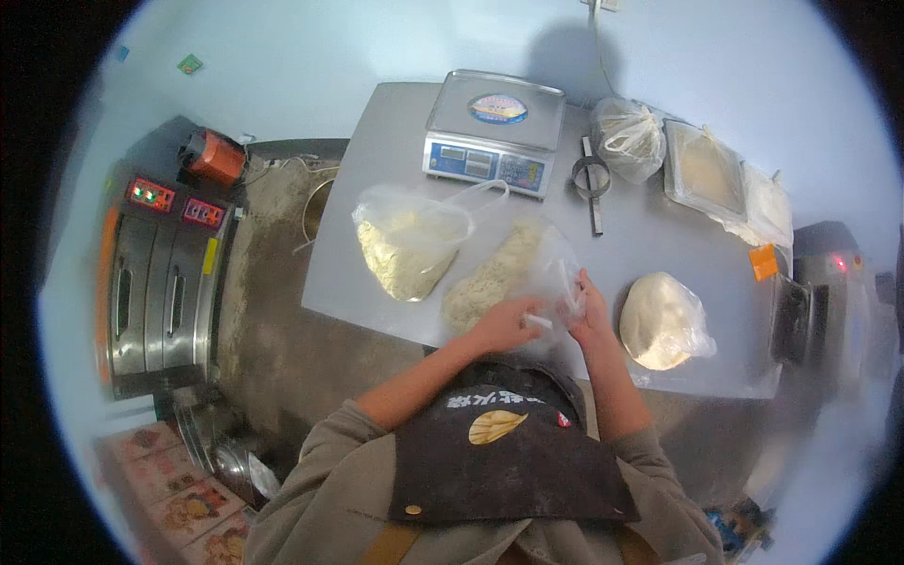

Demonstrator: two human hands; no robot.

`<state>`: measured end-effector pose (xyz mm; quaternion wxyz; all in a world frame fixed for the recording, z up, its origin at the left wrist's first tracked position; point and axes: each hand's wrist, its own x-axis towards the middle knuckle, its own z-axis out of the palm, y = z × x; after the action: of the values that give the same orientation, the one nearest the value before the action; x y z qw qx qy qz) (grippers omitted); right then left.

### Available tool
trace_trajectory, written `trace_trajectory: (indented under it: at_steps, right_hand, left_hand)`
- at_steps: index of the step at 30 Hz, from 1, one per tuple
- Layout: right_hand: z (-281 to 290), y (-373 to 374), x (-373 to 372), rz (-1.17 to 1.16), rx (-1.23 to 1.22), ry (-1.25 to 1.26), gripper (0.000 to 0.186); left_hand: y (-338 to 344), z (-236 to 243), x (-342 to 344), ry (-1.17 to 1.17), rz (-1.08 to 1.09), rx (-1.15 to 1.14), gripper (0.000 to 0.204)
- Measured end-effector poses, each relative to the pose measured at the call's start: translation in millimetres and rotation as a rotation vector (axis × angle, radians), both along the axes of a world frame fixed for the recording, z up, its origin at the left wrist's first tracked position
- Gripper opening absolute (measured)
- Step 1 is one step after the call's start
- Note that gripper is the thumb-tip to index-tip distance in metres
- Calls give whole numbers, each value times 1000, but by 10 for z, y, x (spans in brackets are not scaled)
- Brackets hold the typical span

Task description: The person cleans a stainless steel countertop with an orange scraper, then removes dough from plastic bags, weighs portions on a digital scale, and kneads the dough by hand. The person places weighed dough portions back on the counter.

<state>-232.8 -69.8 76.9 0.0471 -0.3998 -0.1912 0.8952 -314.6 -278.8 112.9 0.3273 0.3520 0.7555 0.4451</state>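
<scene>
A clear plastic bag of pale dough (pixel 485 273) lies at the front middle of the steel table. Both hands are at its loose top: my left hand (pixel 507 325) has its fingers curled on the crumpled plastic near the front edge, and my right hand (pixel 589 311) grips the plastic a little to the right. A bag of cream-yellow powder or dough (pixel 400 254) with loose handles lies to the left. To the right, a round bagged lump of white dough (pixel 659 320) rests on the table.
On the steel table (pixel 358 141) are a digital scale (pixel 494 122), a metal ring with a bar (pixel 591 184), a knotted bag (pixel 626 141) and covered trays (pixel 706 169). A steel oven (pixel 155 292) and orange appliance (pixel 217 155) stand left. Another steel machine (pixel 838 301) is at right.
</scene>
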Motion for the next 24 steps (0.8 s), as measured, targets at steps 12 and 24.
trace_trajectory:
  at_steps: [12,24]
  right_hand:
    - [-28,289,331,-430,716,-328,15]
    - [768,-1017,-357,648,1689,464,24]
  left_hand:
    - [-819,668,-85,-450,789,277,14]
    - [-866,859,289,37,1055,445,19]
